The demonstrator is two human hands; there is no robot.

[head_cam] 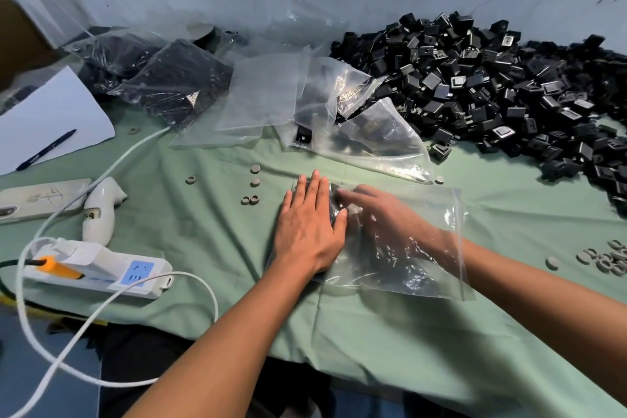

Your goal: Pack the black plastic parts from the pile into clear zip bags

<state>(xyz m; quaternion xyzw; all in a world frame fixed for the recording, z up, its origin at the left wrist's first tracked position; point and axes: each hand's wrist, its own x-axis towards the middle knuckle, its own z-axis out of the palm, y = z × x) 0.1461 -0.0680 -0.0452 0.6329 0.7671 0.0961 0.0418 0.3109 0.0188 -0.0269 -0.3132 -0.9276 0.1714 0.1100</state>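
Clear zip bag [407, 248], left hand [307, 227] flat atop, right hand [380, 214] inside, fingers straight.

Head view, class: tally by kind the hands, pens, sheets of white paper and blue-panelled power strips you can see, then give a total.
Hands: 2, the left hand and the right hand
Pens: 1, the pen
Sheets of white paper: 1, the sheet of white paper
Blue-panelled power strips: 1, the power strip
Total: 5

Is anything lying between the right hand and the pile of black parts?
Nothing solid. The right hand is inside the clear zip bag, so it must leave it first; then bare green cloth leads to the pile.
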